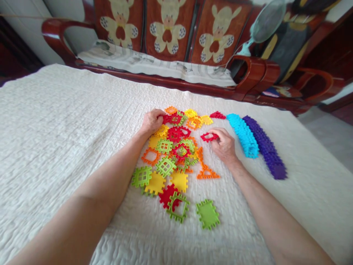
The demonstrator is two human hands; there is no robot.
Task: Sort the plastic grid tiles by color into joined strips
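Note:
My right hand point(224, 144) pinches a red interlocking tile point(209, 137) with an open middle, holding it to the right of the pile. At the pile's far left edge, the curled fingers of my left hand point(153, 120) close on a red tile point(166, 119), partly hidden by them. Between my hands lie several loose notched tiles, overlapping: a yellow tile point(179, 181), a green window tile point(165, 166), an orange frame tile point(150, 156) and orange triangles point(207, 173). Closer to me are a green frame tile point(178, 207) and a solid green tile point(208, 214).
Right of my right hand, a light blue row of tiles point(242, 135) lies beside a purple row point(264, 147). Small red triangles point(217, 115) lie near the rows' far end. Beyond the white quilted cover point(68, 121) stand a wooden sofa point(255, 75) and a fan point(268, 22).

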